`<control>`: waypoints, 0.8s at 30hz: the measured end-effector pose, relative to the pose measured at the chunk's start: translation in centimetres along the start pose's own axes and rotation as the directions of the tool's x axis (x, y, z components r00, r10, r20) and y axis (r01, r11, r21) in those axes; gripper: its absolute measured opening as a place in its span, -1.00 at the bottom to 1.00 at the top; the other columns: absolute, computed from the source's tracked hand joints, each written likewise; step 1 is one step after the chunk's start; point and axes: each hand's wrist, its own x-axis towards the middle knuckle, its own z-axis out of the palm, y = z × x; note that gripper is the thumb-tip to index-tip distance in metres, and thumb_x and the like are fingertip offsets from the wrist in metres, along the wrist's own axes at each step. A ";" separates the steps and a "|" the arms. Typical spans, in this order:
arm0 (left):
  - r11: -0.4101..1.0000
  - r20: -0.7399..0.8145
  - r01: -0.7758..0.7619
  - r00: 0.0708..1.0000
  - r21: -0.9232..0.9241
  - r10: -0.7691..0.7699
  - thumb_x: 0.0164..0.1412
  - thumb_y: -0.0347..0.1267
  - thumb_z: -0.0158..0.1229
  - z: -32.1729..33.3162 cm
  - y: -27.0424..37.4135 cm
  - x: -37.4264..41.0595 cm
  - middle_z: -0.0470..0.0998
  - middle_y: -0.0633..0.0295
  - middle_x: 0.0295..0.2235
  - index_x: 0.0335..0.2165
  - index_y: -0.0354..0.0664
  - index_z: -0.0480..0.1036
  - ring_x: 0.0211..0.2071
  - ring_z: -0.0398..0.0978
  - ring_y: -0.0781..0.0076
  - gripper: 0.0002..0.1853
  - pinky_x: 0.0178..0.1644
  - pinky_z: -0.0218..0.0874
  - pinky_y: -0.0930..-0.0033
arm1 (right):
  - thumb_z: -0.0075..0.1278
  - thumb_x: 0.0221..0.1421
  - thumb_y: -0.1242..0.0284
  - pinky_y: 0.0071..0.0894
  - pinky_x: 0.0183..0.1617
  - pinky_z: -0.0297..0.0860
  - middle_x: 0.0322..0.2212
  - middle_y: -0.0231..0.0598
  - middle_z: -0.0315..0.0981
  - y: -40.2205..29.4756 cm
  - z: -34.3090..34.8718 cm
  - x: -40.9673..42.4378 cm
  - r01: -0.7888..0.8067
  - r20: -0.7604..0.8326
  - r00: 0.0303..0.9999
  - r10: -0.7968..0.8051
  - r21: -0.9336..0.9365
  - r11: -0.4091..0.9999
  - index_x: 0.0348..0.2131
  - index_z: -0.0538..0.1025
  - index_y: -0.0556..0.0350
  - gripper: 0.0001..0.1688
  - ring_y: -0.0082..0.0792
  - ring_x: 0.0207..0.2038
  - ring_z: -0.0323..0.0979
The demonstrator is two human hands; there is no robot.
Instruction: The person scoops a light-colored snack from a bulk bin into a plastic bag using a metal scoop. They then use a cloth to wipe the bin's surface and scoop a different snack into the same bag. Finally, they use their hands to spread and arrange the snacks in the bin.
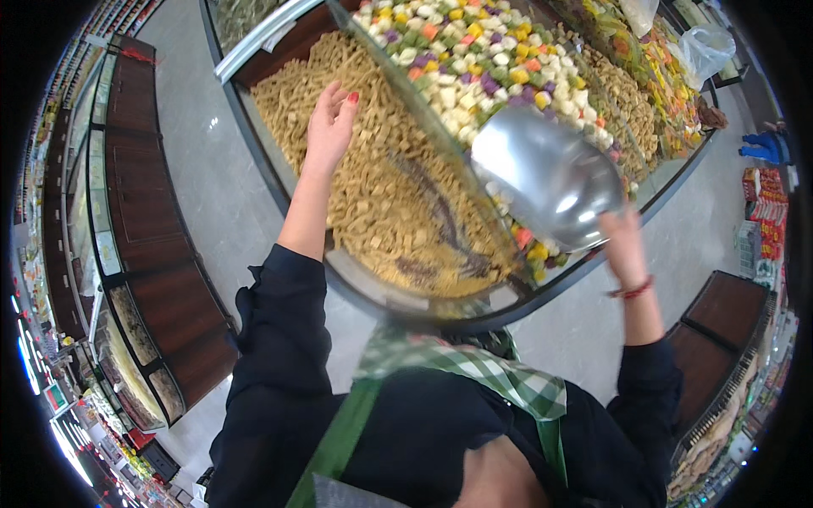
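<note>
My right hand, slightly blurred, grips the near rim or handle side of a large metal bowl-like scoop; the exact hold is unclear. The scoop is over the lower part of the multicoloured cube-shaped snacks, past a clear divider. My left hand is over the tan stick-shaped snacks in the left compartment, its fingers partly spread and nothing seen in them. Crumbs and powder lie at the near end of that compartment, around a dark bare streak.
The display bin's curved dark rim runs close before my apron. Further compartments hold brown pieces and yellow-orange chips, with a clear plastic bag beside them. Wooden display cabinets stand left across the floor; a person is far right.
</note>
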 end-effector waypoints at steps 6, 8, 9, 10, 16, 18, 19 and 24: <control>0.949 0.092 -0.063 0.995 0.310 0.036 0.06 -0.30 0.04 -6.4 -5.2 -6.1 0.37 -0.02 -0.17 -0.08 -0.33 0.23 -0.20 0.39 0.29 -0.53 -0.19 0.25 0.37 | -0.28 -0.19 0.64 0.01 -0.29 0.26 -0.52 0.23 0.37 -2.3 15.9 -7.4 -0.199 0.071 0.970 0.231 -0.307 0.931 -0.12 0.16 0.12 -0.49 0.17 -0.39 0.35; 0.940 0.109 -0.088 0.993 0.330 0.055 0.04 -0.31 0.04 -8.2 -5.7 -7.5 0.38 -0.01 -0.21 -0.11 -0.32 0.26 -0.20 0.39 0.24 -0.56 -0.16 0.23 0.34 | -0.28 -0.17 0.62 0.01 -0.29 0.28 -0.50 0.21 0.38 -2.2 17.6 -7.8 -0.253 -0.035 0.964 0.262 -0.402 0.880 -0.12 0.17 0.12 -0.51 0.14 -0.38 0.37; 0.931 0.115 -0.093 0.992 0.354 0.055 0.04 -0.31 0.04 -8.9 -6.2 -8.0 0.38 -0.02 -0.22 -0.12 -0.32 0.27 -0.20 0.39 0.22 -0.56 -0.14 0.22 0.33 | -0.27 -0.16 0.61 0.01 -0.28 0.28 -0.49 0.20 0.39 -2.3 18.5 -7.9 -0.268 -0.089 0.963 0.255 -0.445 0.855 -0.12 0.17 0.12 -0.52 0.13 -0.37 0.37; 0.912 0.121 -0.150 0.986 0.381 0.111 0.04 -0.33 0.03 -9.5 -6.6 -8.2 0.37 -0.05 -0.21 -0.13 -0.32 0.27 -0.19 0.37 0.14 -0.59 -0.11 0.19 0.30 | -0.27 -0.15 0.61 0.00 -0.27 0.29 -0.48 0.20 0.39 -2.4 19.0 -7.9 -0.283 -0.143 0.959 0.244 -0.487 0.827 -0.13 0.18 0.12 -0.53 0.12 -0.37 0.38; 0.937 0.093 -0.175 0.984 0.301 0.154 0.07 -0.40 -0.05 -10.4 -6.8 -7.7 0.33 -0.08 -0.19 -0.15 -0.29 0.27 -0.18 0.33 0.01 -0.67 -0.10 0.18 0.24 | -0.21 -0.16 0.57 -0.15 -0.46 0.41 -0.43 0.20 0.40 -2.8 26.6 -6.5 -0.533 -0.027 0.845 0.534 -0.114 0.838 -0.19 0.23 0.26 -0.59 0.02 -0.49 0.45; 0.906 0.086 -0.202 0.979 0.371 0.182 0.08 -0.43 -0.09 -11.0 -6.2 -7.3 0.32 -0.06 -0.19 -0.13 -0.28 0.25 -0.17 0.31 -0.01 -0.67 -0.10 0.17 0.24 | -0.23 -0.14 0.66 -0.26 -0.67 0.41 -0.44 0.16 0.39 -6.2 30.3 -5.4 -0.561 0.078 0.828 0.556 0.069 0.825 -0.22 0.21 0.34 -0.64 -0.09 -0.56 0.47; 0.899 0.072 -0.228 0.974 0.374 0.217 0.09 -0.43 -0.10 -10.9 -5.9 -6.8 0.31 -0.06 -0.18 -0.13 -0.27 0.25 -0.16 0.30 -0.01 -0.67 -0.09 0.16 0.24 | -0.28 -0.12 0.69 -0.30 -0.77 0.37 -0.44 0.12 0.38 -5.6 32.9 -4.8 -0.531 0.048 0.844 0.534 0.215 0.820 -0.24 0.19 0.33 -0.68 -0.06 -0.59 0.45; 0.793 0.057 -0.306 0.944 0.528 0.326 0.06 -0.48 -0.11 -11.8 -6.4 -5.5 0.26 -0.06 -0.12 -0.11 -0.27 0.23 -0.07 0.21 0.01 -0.65 -0.01 0.08 0.22 | -0.23 -0.09 0.65 -0.14 -0.72 0.29 -0.37 0.15 0.30 -10.3 42.6 2.3 -0.614 0.152 0.757 0.636 0.499 0.612 -0.23 0.16 0.24 -0.67 -0.02 -0.57 0.42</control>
